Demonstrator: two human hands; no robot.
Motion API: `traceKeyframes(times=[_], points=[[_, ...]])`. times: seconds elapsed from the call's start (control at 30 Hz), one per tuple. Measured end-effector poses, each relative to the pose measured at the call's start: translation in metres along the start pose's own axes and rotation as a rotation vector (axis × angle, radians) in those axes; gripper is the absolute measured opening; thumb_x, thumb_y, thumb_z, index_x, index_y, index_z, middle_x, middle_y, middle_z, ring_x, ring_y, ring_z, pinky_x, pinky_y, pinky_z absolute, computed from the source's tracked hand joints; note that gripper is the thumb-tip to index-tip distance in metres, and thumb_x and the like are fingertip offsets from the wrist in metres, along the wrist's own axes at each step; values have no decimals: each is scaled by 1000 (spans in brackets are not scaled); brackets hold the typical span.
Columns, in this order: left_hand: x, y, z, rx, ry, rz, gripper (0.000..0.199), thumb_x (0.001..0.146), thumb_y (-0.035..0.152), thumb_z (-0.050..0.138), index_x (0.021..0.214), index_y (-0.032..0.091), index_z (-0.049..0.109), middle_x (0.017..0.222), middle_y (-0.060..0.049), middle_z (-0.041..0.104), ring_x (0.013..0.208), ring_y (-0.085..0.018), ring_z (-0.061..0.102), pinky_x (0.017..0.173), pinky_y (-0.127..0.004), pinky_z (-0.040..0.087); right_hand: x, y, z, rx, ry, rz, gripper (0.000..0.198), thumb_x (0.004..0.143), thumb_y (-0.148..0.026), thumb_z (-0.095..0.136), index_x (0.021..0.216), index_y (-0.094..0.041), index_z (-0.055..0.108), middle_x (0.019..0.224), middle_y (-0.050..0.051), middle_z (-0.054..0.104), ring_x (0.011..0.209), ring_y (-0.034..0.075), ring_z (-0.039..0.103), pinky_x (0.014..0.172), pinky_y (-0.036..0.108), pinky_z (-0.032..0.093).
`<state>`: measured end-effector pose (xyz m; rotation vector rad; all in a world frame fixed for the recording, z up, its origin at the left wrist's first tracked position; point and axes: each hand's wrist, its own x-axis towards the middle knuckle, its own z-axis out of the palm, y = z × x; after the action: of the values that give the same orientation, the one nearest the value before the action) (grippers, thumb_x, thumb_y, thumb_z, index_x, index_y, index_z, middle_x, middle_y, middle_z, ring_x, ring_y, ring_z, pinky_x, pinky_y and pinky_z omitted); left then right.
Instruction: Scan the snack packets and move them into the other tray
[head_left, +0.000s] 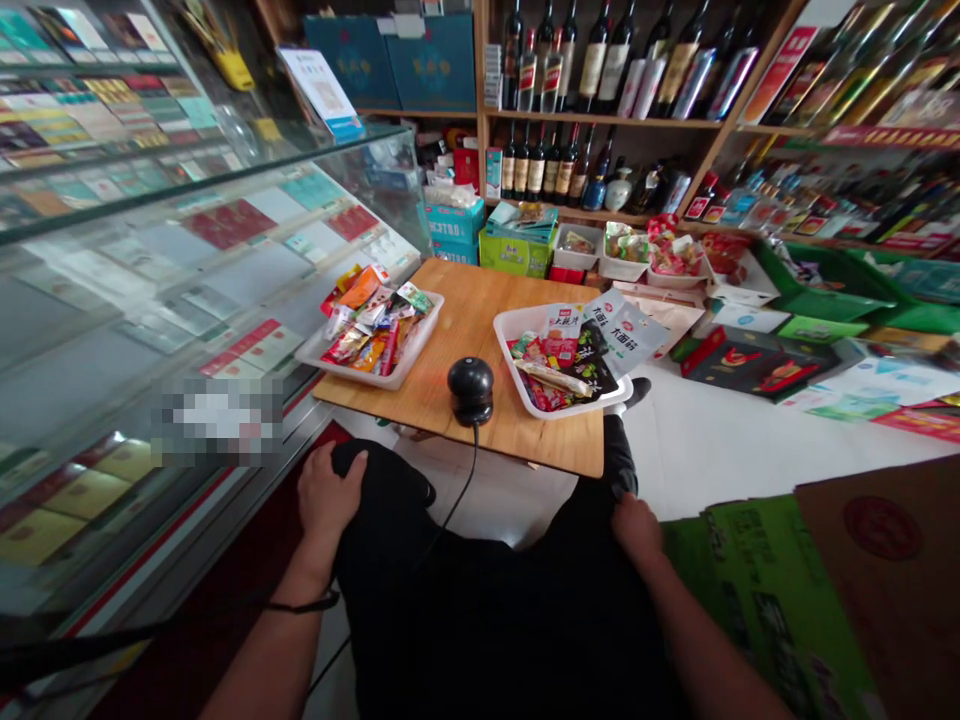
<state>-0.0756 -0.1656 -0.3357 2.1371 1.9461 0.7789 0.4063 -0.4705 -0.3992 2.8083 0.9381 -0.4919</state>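
Observation:
My left hand (328, 492) lies on my left knee, thumb apart from the fingers, holding nothing. On the outer side of my right knee rests my right hand (637, 526), laid against the dark trousers; its fingertips are mostly hidden, and nothing shows in it. Ahead of my knees stands a small wooden table (420, 400). A black, round-headed device (470, 388) with a cable sits near its front edge. To the left is a white basket (386, 380) of small wrapped snacks. Another white basket (536, 408), on the right, holds larger snack packets, some leaning over its rim.
A glass display counter (172, 225) with flat packs runs along my left. Shelves of bottles (592, 60) fill the back wall. Boxes and trays of snacks (577, 245) line the floor below them. Cardboard boxes (787, 600) stand close on my right.

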Motion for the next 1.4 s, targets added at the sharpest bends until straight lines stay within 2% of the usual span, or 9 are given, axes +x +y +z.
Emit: traceKeyframes(times=[0.27, 0.43, 0.53, 0.63, 0.7, 0.83, 1.1, 1.3, 1.4], points=[[-2, -5, -1, 1, -6, -24, 71, 93, 62, 51, 139, 9, 53, 138, -21, 56, 130, -37, 50, 113, -50, 38, 1, -4, 10, 52, 19, -209, 32, 104, -21, 35, 106, -12, 65, 108, 15, 66, 110, 27, 61, 93, 34, 40], [-3, -7, 0, 1, 17, -25, 70, 92, 62, 52, 139, 10, 54, 137, -20, 57, 129, -36, 52, 112, -50, 40, 26, -3, -12, 56, -199, -192, 40, 107, -24, 29, 120, -5, 63, 114, 20, 67, 102, 26, 64, 83, 33, 40], [-3, -9, 2, -11, 36, -9, 70, 92, 63, 52, 138, 10, 55, 137, -20, 57, 129, -36, 52, 112, -50, 40, 36, 2, -32, 65, -407, -286, 25, 97, -17, 50, 106, -9, 72, 108, 14, 71, 95, 20, 65, 78, 27, 41], [-3, -11, 1, -30, 41, -11, 70, 92, 64, 51, 137, 11, 55, 137, -19, 58, 129, -35, 52, 113, -48, 40, 26, 4, -43, 40, -643, -358, 19, 75, -3, 63, 85, -14, 76, 80, 4, 71, 72, 16, 63, 66, 24, 39], [-4, -12, -1, -36, 42, -18, 69, 93, 64, 51, 137, 11, 55, 138, -18, 57, 130, -35, 52, 113, -47, 40, 14, 4, -46, 23, -654, -372, 21, 73, -2, 60, 80, -13, 76, 76, 4, 71, 69, 16, 63, 63, 25, 38], [-5, -12, -4, -37, 34, -37, 69, 93, 63, 50, 137, 11, 55, 140, -19, 56, 132, -35, 51, 114, -48, 39, 5, 5, -57, 7, -468, -358, 20, 87, -14, 55, 90, -11, 75, 95, 12, 73, 88, 22, 67, 72, 30, 40], [17, -21, -11, 25, -76, -83, 72, 85, 70, 57, 126, 10, 61, 124, -19, 63, 120, -37, 58, 107, -47, 44, 36, -7, -133, 193, 262, -5, 41, 100, -50, 41, 106, -22, 71, 103, 10, 71, 95, 29, 66, 77, 37, 43], [56, 14, -27, -37, -162, -53, 36, 92, 49, 54, 101, 18, 70, 104, -9, 72, 99, -28, 66, 93, -39, 49, 38, -44, -145, 207, 432, 64, 47, 100, -55, 35, 107, -26, 71, 117, 11, 69, 100, 32, 65, 77, 40, 44], [103, 44, -36, -83, 9, 15, 31, 95, 42, 51, 101, 18, 70, 103, -7, 73, 97, -26, 67, 88, -36, 48, 37, -51, -139, 235, 468, 38, 45, 98, -56, 38, 105, -26, 70, 117, 10, 69, 103, 31, 65, 79, 41, 46]])
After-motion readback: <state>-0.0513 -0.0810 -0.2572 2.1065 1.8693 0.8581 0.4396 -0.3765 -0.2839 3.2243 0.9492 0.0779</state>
